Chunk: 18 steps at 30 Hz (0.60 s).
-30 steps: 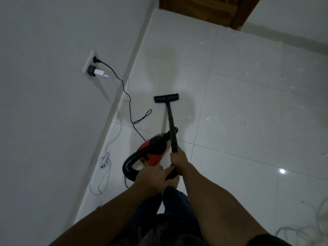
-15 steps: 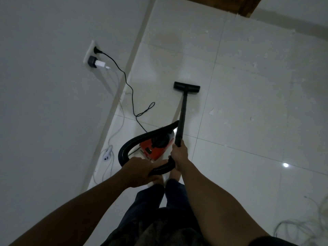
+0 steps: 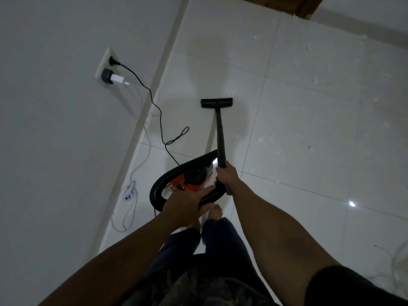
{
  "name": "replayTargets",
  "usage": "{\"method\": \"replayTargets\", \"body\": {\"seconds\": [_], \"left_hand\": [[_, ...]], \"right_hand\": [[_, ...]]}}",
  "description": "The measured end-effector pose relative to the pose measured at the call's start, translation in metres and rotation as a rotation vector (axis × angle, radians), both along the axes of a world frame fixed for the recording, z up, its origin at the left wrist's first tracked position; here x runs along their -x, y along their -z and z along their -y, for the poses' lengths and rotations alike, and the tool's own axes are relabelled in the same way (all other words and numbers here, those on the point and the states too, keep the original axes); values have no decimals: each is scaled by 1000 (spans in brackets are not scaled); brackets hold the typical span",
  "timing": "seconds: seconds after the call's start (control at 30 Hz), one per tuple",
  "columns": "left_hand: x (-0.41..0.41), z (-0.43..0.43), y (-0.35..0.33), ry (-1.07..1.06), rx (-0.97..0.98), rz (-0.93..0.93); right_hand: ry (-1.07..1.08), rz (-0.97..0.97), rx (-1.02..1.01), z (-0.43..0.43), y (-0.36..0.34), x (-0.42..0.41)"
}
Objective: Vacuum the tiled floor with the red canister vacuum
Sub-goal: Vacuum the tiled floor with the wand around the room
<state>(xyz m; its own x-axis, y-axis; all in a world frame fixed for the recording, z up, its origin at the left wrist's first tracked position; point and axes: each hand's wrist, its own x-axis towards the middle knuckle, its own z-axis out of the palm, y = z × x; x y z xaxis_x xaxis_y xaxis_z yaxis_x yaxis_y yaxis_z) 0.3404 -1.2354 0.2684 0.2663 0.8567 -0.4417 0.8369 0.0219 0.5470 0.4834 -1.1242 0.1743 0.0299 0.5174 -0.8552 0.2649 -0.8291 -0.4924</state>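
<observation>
Item: red canister vacuum (image 3: 184, 183), on the tiled floor (image 3: 309, 120), just beyond the left fingers.

- Right hand (image 3: 227, 178): fingers closed round the lower end of the black wand (image 3: 220, 138).
- Left hand (image 3: 187, 205): fingers wrapped over the black hose (image 3: 157, 188), which loops round the canister, just beside the right hand.
- Floor head (image 3: 216, 103): flat on the tile, well ahead of both hands.
- Black cord (image 3: 154, 102): runs from canister to wall socket (image 3: 105, 62).
- White scraps (image 3: 263, 139): scattered right of the wand.
</observation>
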Motion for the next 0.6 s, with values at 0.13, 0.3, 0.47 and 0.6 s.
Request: {"method": "replayTargets", "body": {"seconds": [0.13,0.3,0.47,0.6], "left_hand": [[-7,-32,4,-46,-13,-42],[-15,-86,4,-21,-79,-153],[-39,-148,3,-61,-70,-205],[-73,-191,8,-137,-45,-194]], "right_hand": [[29,28,9,-38,2,-1],[85,5,54,-94,4,-6],[11,-23,77,-159,11,-23],[-9,-9,69,-208,9,-50]]}}
